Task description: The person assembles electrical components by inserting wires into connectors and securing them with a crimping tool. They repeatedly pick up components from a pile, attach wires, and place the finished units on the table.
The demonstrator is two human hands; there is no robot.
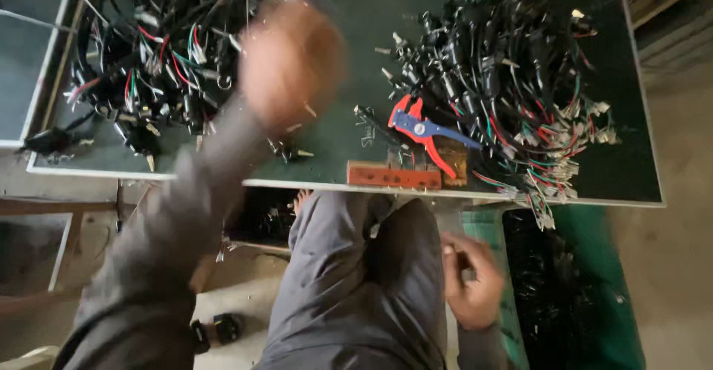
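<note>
Wire bundles [156, 50] lie under the blurred left hand [290, 62], its grip unreadable; the right hand [471, 281] curls clenched below the tabletop [356, 21].

Green table [356, 21] with wire harnesses [505, 80], red-blue stripper [423, 128], wooden block [394, 176]

Left hand [291, 62] raised forward, motion-blurred, its grip unreadable; right hand [471, 284] low beside the thigh, fingers curled

We see dim, flat light without hard shadows; our left hand [291, 62] smears in motion blur, while the wire piles [505, 80] stay fairly sharp.
</note>
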